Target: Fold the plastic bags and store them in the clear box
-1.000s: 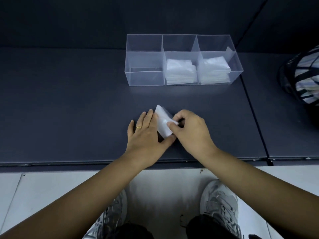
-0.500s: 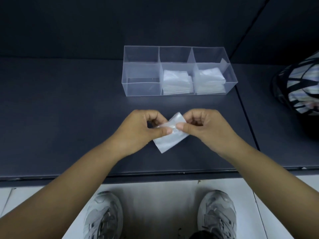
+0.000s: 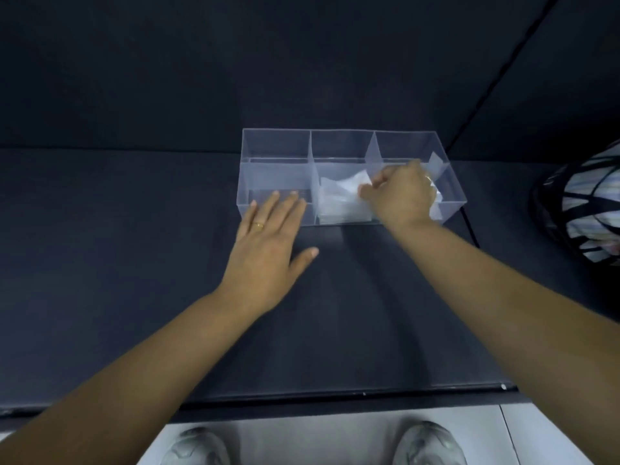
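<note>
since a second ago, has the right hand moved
Yes: the right hand went from the table in front of the clear box to over its front wall.

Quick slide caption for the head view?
Right hand holds a folded bag in the box's middle compartment; left hand rests against the box front.

Clear box [image 3: 275, 146] is sitting upright on the dark surface, open-topped, with three compartments running in a row. Stack of folded white bags [image 3: 339, 209] is lying flat in the middle compartment. Top bag [image 3: 349, 184] is tilting, its right edge raised and pinched by the right hand [image 3: 402, 196]. More folded bags [image 3: 436, 211] are showing in the right compartment, mostly hidden.
</note>
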